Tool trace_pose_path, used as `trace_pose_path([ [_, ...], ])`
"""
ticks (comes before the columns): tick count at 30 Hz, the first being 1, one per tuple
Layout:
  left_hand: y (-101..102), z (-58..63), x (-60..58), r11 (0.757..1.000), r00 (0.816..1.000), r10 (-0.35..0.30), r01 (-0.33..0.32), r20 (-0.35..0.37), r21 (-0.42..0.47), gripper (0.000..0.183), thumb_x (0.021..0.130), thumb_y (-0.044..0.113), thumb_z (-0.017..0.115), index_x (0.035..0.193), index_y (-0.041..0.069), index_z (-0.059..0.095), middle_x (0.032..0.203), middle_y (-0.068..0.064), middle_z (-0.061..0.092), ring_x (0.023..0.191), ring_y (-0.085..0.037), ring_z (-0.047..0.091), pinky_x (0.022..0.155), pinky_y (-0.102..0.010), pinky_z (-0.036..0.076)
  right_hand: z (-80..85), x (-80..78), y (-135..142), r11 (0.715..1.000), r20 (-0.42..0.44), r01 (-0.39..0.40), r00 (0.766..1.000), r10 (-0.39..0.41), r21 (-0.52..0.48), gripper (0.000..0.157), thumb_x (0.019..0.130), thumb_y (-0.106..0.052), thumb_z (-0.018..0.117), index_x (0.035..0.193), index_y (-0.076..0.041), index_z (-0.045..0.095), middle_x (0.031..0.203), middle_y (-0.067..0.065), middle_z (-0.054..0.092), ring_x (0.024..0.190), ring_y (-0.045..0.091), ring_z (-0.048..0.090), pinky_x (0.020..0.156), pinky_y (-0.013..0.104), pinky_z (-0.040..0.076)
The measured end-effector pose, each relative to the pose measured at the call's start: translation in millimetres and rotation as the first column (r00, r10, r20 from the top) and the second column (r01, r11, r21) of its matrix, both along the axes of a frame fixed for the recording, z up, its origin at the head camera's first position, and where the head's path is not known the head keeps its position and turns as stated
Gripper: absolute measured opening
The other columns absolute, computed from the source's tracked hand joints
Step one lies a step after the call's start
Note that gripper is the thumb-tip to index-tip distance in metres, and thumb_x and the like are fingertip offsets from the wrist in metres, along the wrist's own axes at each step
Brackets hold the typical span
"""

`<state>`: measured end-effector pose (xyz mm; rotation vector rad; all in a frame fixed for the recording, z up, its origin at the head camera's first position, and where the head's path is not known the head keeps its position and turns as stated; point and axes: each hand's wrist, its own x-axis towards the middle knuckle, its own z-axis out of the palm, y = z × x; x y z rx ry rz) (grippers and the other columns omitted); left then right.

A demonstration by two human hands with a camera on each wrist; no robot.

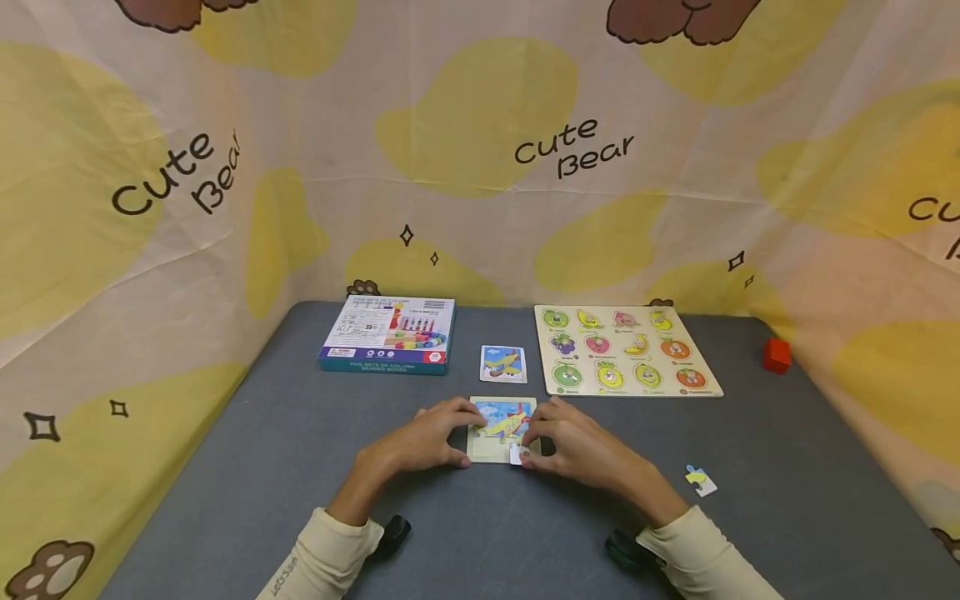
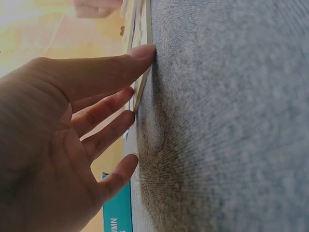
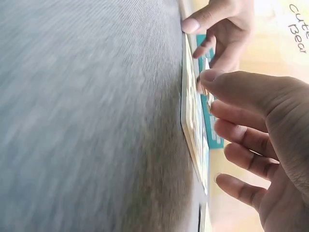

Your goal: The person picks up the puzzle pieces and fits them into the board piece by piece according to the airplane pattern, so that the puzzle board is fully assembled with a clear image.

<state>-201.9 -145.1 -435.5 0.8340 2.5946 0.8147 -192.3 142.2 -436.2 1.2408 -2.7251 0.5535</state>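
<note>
A small jigsaw tray [image 1: 487, 451] lies at the middle of the table, its upper part filled with an airplane picture and its lower strip bare wood. My left hand [image 1: 433, 437] rests at the tray's left side, thumb at the near corner and fingers extended along the edge, as the left wrist view also shows. Between thumb and index finger, my right hand [image 1: 577, 442] pinches a puzzle piece [image 1: 515, 454] over the tray's lower right; its other fingers are spread. Another puzzle piece [image 1: 701, 481] lies to the right on the table. Behind the tray is an airplane picture card [image 1: 503, 364].
At the back left lies a flat toy box [image 1: 386, 335]. A wooden fruit board [image 1: 628, 351] lies back right, with a red block [image 1: 777, 356] farther right near the table edge. Printed cloth walls [image 1: 480, 125] surround the grey table [image 1: 300, 433].
</note>
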Motion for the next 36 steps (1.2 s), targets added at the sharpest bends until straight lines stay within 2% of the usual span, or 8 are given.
trace_pose_path([
  [6, 1, 0.1, 0.4, 1.0, 1.0, 0.0, 0.0, -0.004, 0.008, 0.053, 0.09, 0.015, 0.085, 0.14, 0.009, 0.068, 0.145, -0.008, 0.058, 0.143, -0.032, 0.048, 0.108, -0.067, 0.036, -3.3, -6.2, -18, 1.0, -0.011, -0.01, 1.0, 0.01, 0.005, 0.019, 0.091, -0.033, 0.086, 0.101, -0.017, 0.083, 0.103, -0.006, 0.069, 0.099, 0.013, 0.056, 0.087, 0.035, 0.05],
  [17, 1, 0.7, 0.7, 1.0, 0.999, 0.026, -0.026, 0.032, 0.012, 0.053, 0.091, 0.016, 0.085, 0.14, 0.01, 0.068, 0.146, -0.008, 0.057, 0.142, -0.032, 0.048, 0.11, -0.065, 0.035, -4.9, -12.0, -41, 1.0, 0.004, -0.009, 1.0, 0.009, 0.025, 0.02, 0.09, -0.034, 0.086, 0.099, -0.016, 0.083, 0.099, -0.005, 0.069, 0.096, 0.015, 0.056, 0.085, 0.035, 0.049],
  [27, 0, -0.3, 0.2, 0.999, 0.999, 0.02, -0.021, 0.026, 0.024, 0.054, 0.09, 0.016, 0.085, 0.141, 0.009, 0.067, 0.146, -0.008, 0.057, 0.141, -0.032, 0.049, 0.109, -0.064, 0.036, -4.9, -13.9, -49, 1.0, 0.044, 0.008, 0.999, -0.009, 0.029, 0.022, 0.091, -0.034, 0.085, 0.101, -0.015, 0.084, 0.1, -0.004, 0.07, 0.096, 0.015, 0.054, 0.084, 0.035, 0.047],
  [36, 0, 0.2, 0.0, 1.0, 1.0, 0.02, -0.02, 0.016, 0.023, 0.053, 0.091, 0.018, 0.085, 0.14, 0.008, 0.068, 0.145, -0.008, 0.058, 0.141, -0.032, 0.05, 0.108, -0.064, 0.037, -4.3, -13.6, -48, 1.0, 0.068, 0.0, 0.998, 0.0, -0.011, 0.02, 0.092, -0.031, 0.084, 0.103, -0.015, 0.084, 0.1, -0.002, 0.069, 0.095, 0.015, 0.054, 0.084, 0.036, 0.047],
])
